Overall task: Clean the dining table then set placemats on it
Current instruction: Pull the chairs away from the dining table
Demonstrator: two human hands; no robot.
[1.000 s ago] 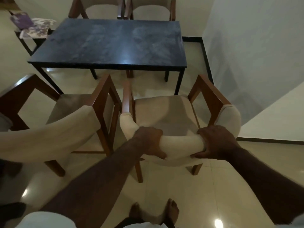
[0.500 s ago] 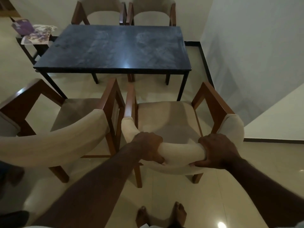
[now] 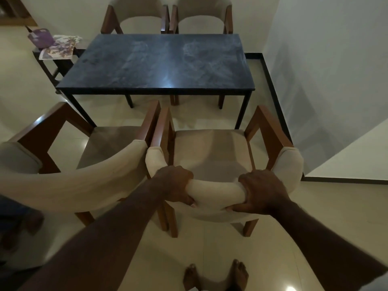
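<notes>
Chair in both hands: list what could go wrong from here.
1. The chair, gripped at its backrest by the left hand and the right hand, stands arm to arm with the neighbouring chair. Moving it askew could scrape the wooden arms together.
2. The bare feet stand just behind its rear legs, so pulling it back could hit the toes.
3. If it is pushed forward, its arms might knock the edge of the dining table.

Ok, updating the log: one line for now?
left hand grips chair backrest | right hand grips it | table smudged
</notes>
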